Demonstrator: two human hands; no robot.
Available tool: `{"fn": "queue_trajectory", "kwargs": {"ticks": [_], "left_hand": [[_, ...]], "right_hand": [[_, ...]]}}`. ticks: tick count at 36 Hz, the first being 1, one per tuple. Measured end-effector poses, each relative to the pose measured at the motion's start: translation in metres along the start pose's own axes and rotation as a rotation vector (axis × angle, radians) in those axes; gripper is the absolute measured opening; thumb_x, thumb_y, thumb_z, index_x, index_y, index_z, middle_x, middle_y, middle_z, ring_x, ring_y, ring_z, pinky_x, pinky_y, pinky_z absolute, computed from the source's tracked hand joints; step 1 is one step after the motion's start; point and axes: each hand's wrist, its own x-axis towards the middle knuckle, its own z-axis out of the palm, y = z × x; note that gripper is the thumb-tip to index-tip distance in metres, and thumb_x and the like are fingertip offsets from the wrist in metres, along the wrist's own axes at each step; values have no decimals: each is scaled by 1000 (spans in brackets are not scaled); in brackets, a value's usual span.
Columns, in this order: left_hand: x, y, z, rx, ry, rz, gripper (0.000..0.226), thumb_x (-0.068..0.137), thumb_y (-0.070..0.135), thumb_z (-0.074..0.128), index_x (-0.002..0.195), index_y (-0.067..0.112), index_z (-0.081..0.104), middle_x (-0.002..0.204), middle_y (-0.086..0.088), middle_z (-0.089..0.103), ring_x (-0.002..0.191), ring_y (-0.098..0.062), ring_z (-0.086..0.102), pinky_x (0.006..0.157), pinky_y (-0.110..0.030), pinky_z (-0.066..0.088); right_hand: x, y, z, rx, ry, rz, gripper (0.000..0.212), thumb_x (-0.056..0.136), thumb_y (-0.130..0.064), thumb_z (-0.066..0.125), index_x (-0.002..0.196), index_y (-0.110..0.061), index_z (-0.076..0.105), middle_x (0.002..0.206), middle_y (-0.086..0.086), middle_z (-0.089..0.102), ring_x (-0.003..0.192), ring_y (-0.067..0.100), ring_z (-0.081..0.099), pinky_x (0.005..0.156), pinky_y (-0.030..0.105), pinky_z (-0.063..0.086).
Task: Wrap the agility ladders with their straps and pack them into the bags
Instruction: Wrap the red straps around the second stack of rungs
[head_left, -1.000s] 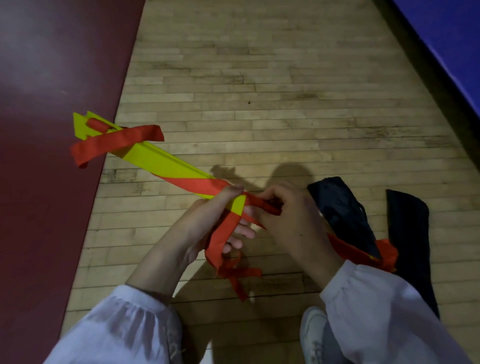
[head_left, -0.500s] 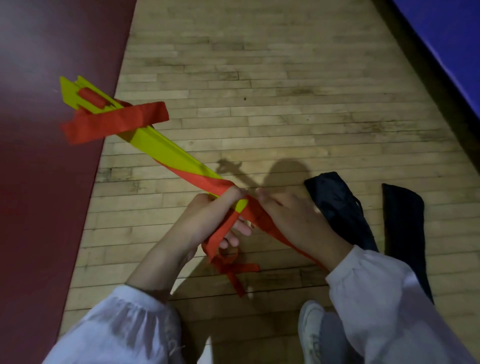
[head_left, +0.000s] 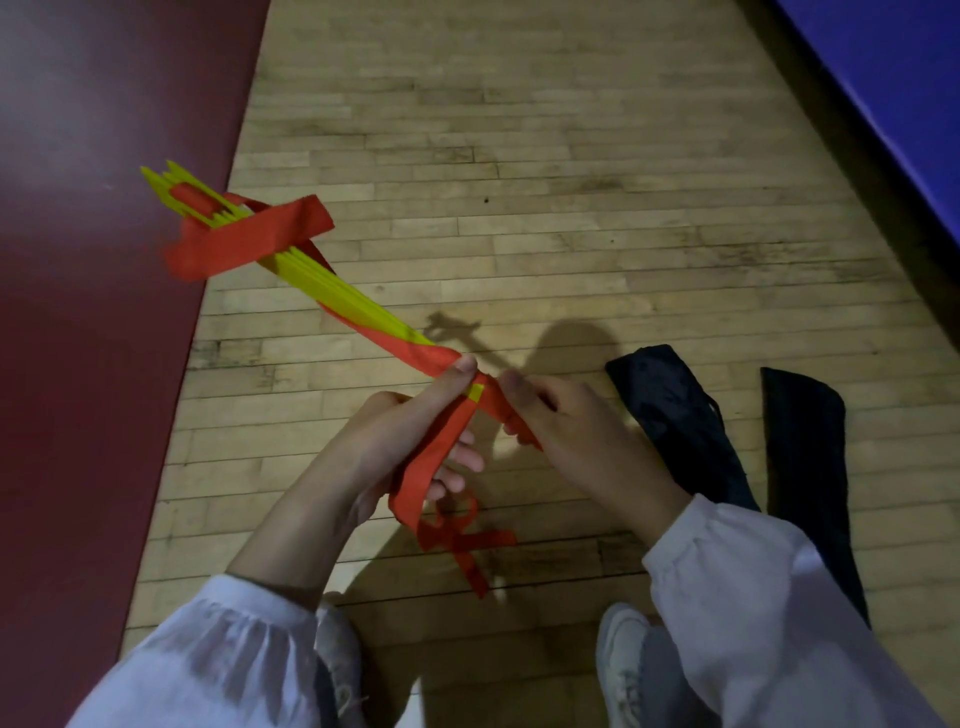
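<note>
Ladder: a folded bundle of yellow rungs (head_left: 337, 293), held in the air and slanting from the hands up and away to the left; its far end hangs over the dark red strip.
Strap: the red strap (head_left: 441, 449) bands the bundle near its far end and again at the near end. A loose length drapes over the left fingers and ends in a tangled tail.
Left hand: the left hand (head_left: 387, 428) is curled round the bundle's near end, thumb pressed on top.
Right hand: the right hand (head_left: 576, 431), just beside the left, pinches the strap where it leaves the bundle.
Bags: one black bag (head_left: 675, 415) and a second black bag (head_left: 802, 467) lie flat on the floor, right of the hands, side by side and apart.
Floor: pale wooden floor (head_left: 571, 208); dark red strip (head_left: 104, 389) at left, blue surface (head_left: 893, 78) at far right.
Person: white sleeves (head_left: 208, 660), pale shoes (head_left: 618, 654) at the bottom edge.
</note>
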Motion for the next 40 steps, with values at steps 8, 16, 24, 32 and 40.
{"fn": "queue_trajectory", "kwargs": {"ticks": [8,16,24,32,40], "left_hand": [[1,0,1,-105,-9,64,54,84,50,59,87,-3,68,75,-19,71,46,-17,58,42,-21,47],[1,-3,1,-194,-82,155,45,94,32,52,96,-11,66,79,-20,71,50,-15,62,46,-20,51],[0,-4,-2,-170,-166,186,48,83,32,55,98,-13,65,84,-21,72,53,-15,65,48,-19,53],[-1,-2,-4,-150,-191,64,52,83,38,56,99,-10,67,87,-23,72,49,-16,65,45,-22,55],[-2,0,-2,-75,-105,23,48,91,41,55,91,-5,68,81,-21,72,46,-16,61,42,-21,50]], "right_hand": [[0,4,0,-41,3,7,76,72,-82,27,93,-21,67,87,5,70,82,20,67,82,47,53],[3,3,-2,11,-43,32,69,74,-76,37,91,-18,70,84,7,68,80,19,65,75,41,51],[4,3,-10,116,-150,158,49,83,-60,56,99,-16,70,89,2,71,77,8,64,71,24,49],[4,2,-13,197,-140,195,49,75,-61,64,99,-19,69,91,-3,72,83,8,65,74,26,48],[6,6,-11,169,-10,171,32,75,-50,74,96,-27,68,92,-10,71,85,5,67,76,24,52]]}}
